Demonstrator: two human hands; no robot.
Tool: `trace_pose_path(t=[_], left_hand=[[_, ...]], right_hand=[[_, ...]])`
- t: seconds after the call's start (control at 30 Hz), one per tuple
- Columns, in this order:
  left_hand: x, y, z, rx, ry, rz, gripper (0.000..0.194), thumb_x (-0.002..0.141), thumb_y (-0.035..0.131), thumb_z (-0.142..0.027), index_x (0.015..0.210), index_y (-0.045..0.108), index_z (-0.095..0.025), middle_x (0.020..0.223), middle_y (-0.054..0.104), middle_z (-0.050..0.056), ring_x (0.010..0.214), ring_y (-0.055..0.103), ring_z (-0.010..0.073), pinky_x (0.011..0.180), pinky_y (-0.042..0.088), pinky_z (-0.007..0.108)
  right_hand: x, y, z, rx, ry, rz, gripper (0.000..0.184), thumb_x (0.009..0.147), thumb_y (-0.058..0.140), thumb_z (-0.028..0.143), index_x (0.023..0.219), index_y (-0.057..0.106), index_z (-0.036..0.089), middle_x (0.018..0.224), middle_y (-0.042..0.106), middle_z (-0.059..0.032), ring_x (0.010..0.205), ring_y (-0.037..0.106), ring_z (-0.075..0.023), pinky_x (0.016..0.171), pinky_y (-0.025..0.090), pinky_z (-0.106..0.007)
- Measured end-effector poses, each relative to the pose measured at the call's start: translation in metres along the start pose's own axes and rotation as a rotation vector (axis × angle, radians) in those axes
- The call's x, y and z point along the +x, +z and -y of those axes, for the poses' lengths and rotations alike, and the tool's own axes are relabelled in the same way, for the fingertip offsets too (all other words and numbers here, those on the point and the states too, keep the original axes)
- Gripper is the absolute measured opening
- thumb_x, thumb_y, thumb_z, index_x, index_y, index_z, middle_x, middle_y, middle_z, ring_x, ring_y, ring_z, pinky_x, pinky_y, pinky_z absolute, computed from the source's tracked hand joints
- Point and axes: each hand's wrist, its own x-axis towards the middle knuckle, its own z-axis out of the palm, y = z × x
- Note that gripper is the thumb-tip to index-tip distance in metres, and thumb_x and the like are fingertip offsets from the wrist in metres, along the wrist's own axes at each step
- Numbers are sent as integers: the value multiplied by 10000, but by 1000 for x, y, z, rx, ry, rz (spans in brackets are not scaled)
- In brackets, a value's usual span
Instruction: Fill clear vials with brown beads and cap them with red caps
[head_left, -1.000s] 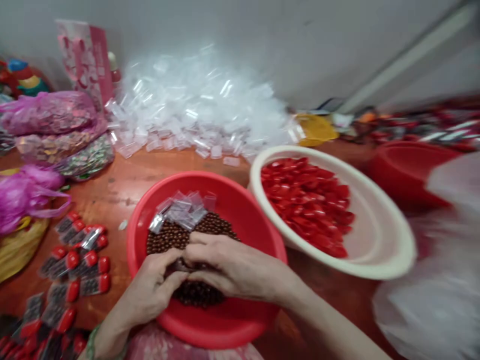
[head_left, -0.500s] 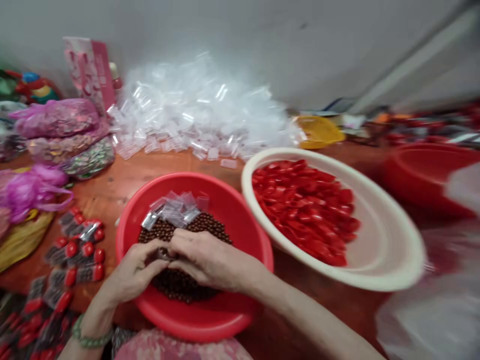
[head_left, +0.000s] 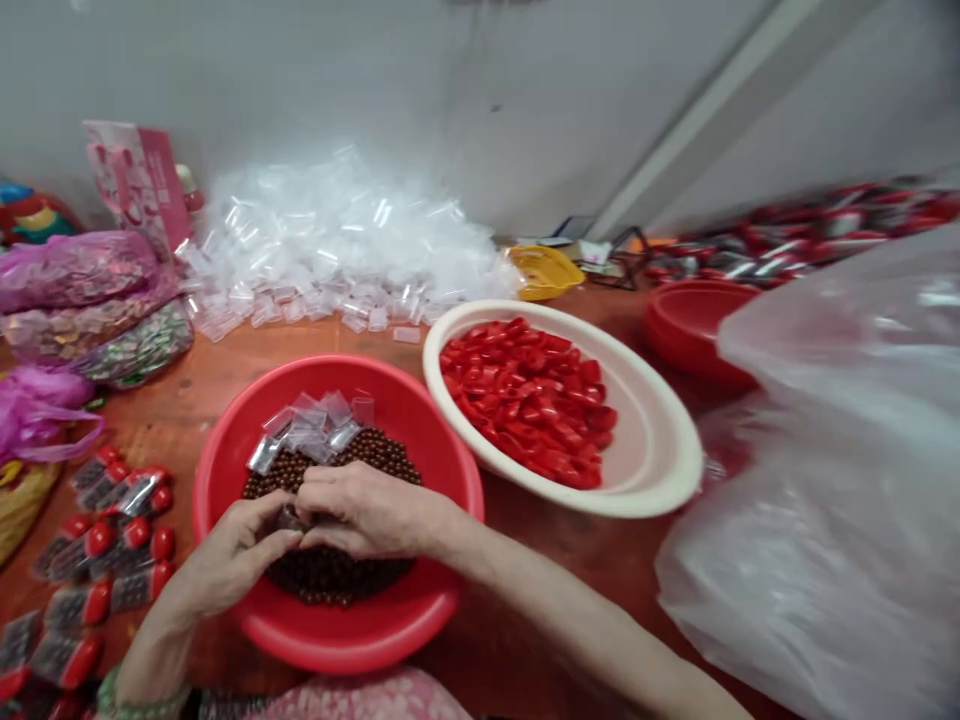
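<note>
**Pinching over the brown beads [head_left: 330, 580]**

I have the left hand [head_left: 236, 555] and the right hand [head_left: 367, 512] meeting inside the red plastic basin [head_left: 420, 420], low over the brown beads that fill its bottom. The fingers [head_left: 341, 490] of both hands curl inward and press together, and their tips seem to pinch something small and dark that I cannot make out. Small clear zip bags [head_left: 307, 430] lie on the beads, just beyond the hands. Right of the red plastic basin, a cream basin [head_left: 675, 470] holds red plastic caps [head_left: 532, 400]. Left of it lie filled packets with red ends [head_left: 105, 560]. Beyond it rises a heap of clear bags [head_left: 337, 230], and further right hangs a clear plastic sheet [head_left: 825, 520].
</note>
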Motion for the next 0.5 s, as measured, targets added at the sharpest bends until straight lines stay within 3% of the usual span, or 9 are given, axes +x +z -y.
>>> trace_pose_path(t=[0.17,0.33,0.43,0.5], left_hand=[[3,0,7,-65,-44,26,350,858,598,-364,1137,646,-160,1049,689,75,954,620,213,905,490,325],[4,1,3,-56,-10,58,304,872,582,-361,1097,644,-166,1039,685,68,946,620,198,880,490,301],[1,-1,-3,-165,-31,-1,259,848,622,-339,1039,629,-165,985,690,65,941,634,193,841,491,276],[-4,0,-8,-237,-21,-42,225,831,646,-331,980,624,-163,929,693,61,904,642,185,819,494,269]], right_hand=[[-4,8,9,-92,119,23,181,935,498,307,955,552,136,900,610,-83,685,559,-164,549,422,-274],[-17,6,20,-36,183,11,270,910,555,397,1001,535,144,942,627,-74,771,601,-170,641,483,-277],[-41,-11,16,100,202,-152,417,861,626,425,1159,511,157,1104,636,-88,990,608,-186,842,499,-304],[-65,-27,2,79,358,-326,381,889,593,344,1221,500,184,1188,626,-87,1087,588,-187,938,468,-331]])
